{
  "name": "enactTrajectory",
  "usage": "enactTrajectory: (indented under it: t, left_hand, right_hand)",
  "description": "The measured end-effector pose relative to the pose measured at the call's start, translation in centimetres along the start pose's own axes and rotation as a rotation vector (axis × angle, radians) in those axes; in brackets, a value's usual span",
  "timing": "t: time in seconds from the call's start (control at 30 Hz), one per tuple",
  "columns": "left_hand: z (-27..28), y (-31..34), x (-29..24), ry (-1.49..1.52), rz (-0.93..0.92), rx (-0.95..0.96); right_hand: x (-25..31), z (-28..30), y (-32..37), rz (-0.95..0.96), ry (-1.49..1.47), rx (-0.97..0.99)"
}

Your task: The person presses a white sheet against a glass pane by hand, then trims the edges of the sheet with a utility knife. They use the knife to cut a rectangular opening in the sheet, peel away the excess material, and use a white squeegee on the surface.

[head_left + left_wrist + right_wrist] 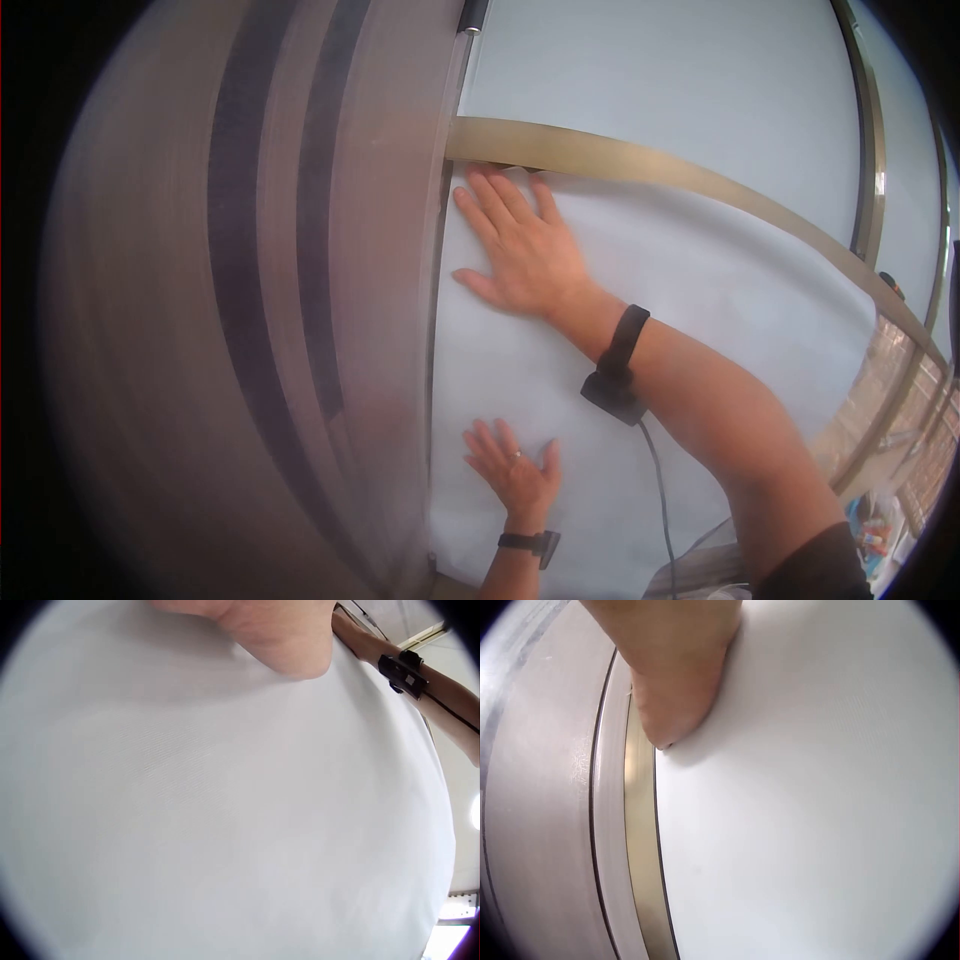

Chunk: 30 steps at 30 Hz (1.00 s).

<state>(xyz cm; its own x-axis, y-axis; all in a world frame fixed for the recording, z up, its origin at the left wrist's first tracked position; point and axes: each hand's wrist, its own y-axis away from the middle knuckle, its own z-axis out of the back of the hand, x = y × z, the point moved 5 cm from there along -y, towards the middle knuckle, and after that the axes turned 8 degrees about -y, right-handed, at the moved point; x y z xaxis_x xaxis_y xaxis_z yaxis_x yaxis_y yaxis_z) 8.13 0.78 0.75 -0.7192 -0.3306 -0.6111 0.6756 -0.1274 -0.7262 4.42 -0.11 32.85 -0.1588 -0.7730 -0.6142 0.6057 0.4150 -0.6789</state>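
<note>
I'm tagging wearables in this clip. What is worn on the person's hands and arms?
Right hand: a black wrist strap carrying a small black box, with a thin dark cable hanging from it; a dark sleeve covers the upper arm. Left hand: a black strap with a similar box, and a ring.

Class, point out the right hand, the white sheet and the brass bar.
right hand [520, 255]: head view, back of the hand.
white sheet [700, 300]: head view, bare middle part.
brass bar [640, 162]: head view, middle of its length.
</note>
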Motion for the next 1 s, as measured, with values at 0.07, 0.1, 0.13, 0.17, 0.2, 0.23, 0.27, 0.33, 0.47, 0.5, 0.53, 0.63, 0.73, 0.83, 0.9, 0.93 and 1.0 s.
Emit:
enactTrajectory:
  t: [0.07, 0.1, 0.13, 0.17, 0.2, 0.23, 0.27, 0.33, 0.47, 0.5, 0.53, 0.63, 0.73, 0.83, 0.9, 0.93, 1.0]
  left_hand:
    - [0.0, -0.1, 0.5, 0.014, 0.027, 0.048]
    - [1.2, -0.3, 0.9, 0.015, 0.025, 0.061]
    - [2.0, -0.8, 1.5, -0.011, 0.038, 0.069]
    - [3.1, -1.2, 2.0, -0.043, 0.049, 0.075]
    - [3.4, -1.5, 2.3, -0.033, 0.034, 0.085]
    - [3.8, -1.7, 2.6, -0.048, 0.055, 0.092]
    - [4.2, -1.8, 2.9, -0.061, 0.073, 0.101]
    - [5.0, -2.1, 3.4, -0.050, 0.073, 0.101]
    - [5.7, -2.6, 4.9, -0.046, 0.097, 0.106]
    - [5.6, -2.7, 5.0, -0.042, 0.087, 0.115]
    - [3.8, -2.9, 3.2, -0.042, 0.058, 0.090]
    - [3.4, -3.1, 3.3, -0.013, 0.018, 0.036]
    - [2.8, -3.4, 3.7, 0.039, 0.005, 0.005]
    - [2.7, -3.4, 4.3, 0.045, -0.016, -0.012]
    - [2.9, -3.6, 4.8, 0.037, -0.045, -0.020]
    - [3.2, -3.9, 5.2, 0.015, -0.067, -0.041]
    - [3.1, -3.5, 3.9, -0.003, -0.093, -0.063]
  right_hand:
    - [-0.5, 0.0, 0.8, -0.016, -0.001, 0.011]
    - [-0.1, 0.8, 0.3, -0.014, -0.006, 0.014]
    - [0.1, 1.4, 0.0, -0.009, -0.001, 0.014]
    - [0.4, 2.5, -0.3, -0.018, 0.004, 0.016]
    - [0.0, 3.2, 0.3, -0.024, 0.012, 0.035]
    - [-0.2, 4.0, 0.9, -0.027, 0.019, 0.054]
    - [-0.2, 4.7, 1.5, -0.038, 0.037, 0.060]
    - [-0.6, 6.4, 2.7, -0.048, 0.046, 0.067]
    - [-1.5, 8.0, 5.0, -0.092, 0.093, 0.096]
    - [-2.0, 8.6, 5.8, -0.109, 0.103, 0.101]
    - [-4.8, 9.1, 8.1, -0.142, 0.123, 0.111]
    - [-6.6, 10.4, 11.0, -0.231, 0.160, 0.139]
    - [-7.9, 11.5, 13.6, -0.304, 0.228, 0.154]
    - [-8.8, 12.8, 16.1, -0.379, 0.284, 0.167]
    - [-8.9, 13.4, 17.2, -0.415, 0.313, 0.176]
    - [-8.9, 13.5, 17.6, -0.435, 0.324, 0.172]
    - [-10.6, 14.8, 20.0, -0.471, 0.340, 0.144]
